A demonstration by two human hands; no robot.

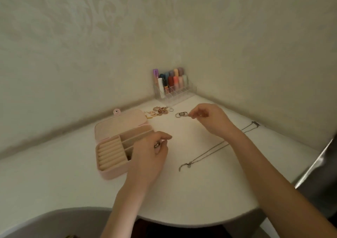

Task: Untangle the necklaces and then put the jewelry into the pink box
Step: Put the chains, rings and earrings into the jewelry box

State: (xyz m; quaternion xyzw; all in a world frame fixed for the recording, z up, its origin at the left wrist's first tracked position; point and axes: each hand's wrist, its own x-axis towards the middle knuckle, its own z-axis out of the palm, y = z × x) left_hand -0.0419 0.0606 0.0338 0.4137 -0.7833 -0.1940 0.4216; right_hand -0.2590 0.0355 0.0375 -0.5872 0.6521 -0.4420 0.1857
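**Rings in hand, chains laid out, box still waiting**

Fingers [191, 115] of the right hand [209, 118] pinch a small cluster of linked metal rings [181, 114], held just above the tabletop [191, 201] near its far corner. The left hand [150, 151] curls over the right end of the pink box [116, 146], its fingers closed round a small shiny piece, perhaps a ring; exactly what it is cannot be told.

Judging by how things lie, the untangling looks largely done: two thin necklaces [206, 153] run side by side in a long diagonal across the tabletop, apart from any knot, their clasps at the near end. A further dark chain [252, 125] trails toward the right edge. Packing has barely begun. The box's visible compartments look empty, though the hand hides part of them. A heap of gold and amber-toned jewelry [157, 111] still sits beyond the box lid.

The box is rounded and soft-looking, its lid thrown back with a snap tab, with padded ring rolls on the left and straight dividers on the right. The chains are fine and dull-metallic; the tabletop is smooth, white and curved at the front. A clear organizer [175, 93] of coloured tubes stands in the corner.
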